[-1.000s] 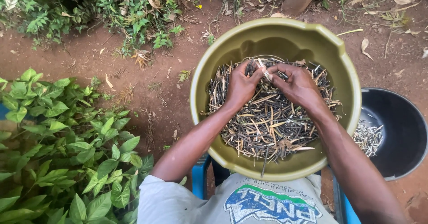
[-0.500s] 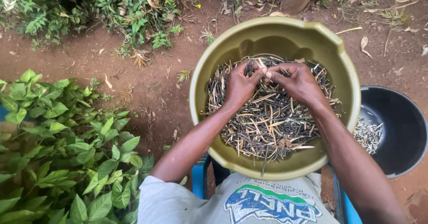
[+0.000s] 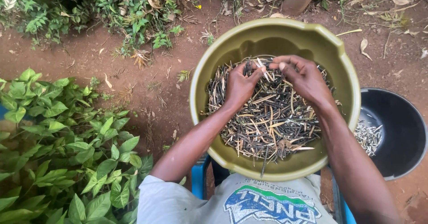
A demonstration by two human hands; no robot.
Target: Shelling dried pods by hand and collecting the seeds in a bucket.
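Note:
An olive-green plastic basin (image 3: 223, 54) rests on my lap, holding a heap of thin dried pods (image 3: 272, 126), dark and straw-coloured. My left hand (image 3: 240, 85) and my right hand (image 3: 303, 76) meet over the far side of the heap. Both pinch the same pale dried pod (image 3: 264, 68) between fingertips and thumbs. My forearms reach in from the near rim.
A black bucket (image 3: 397, 130) with a few pods or seeds at its bottom stands on the red soil at the right. A leafy green bush (image 3: 62, 152) fills the lower left. Weeds and dry leaves line the far ground. I sit on a blue chair (image 3: 200, 179).
Both hands have stayed over the far side of the heap, fingers shifting slightly on the pod. The view has moved a little.

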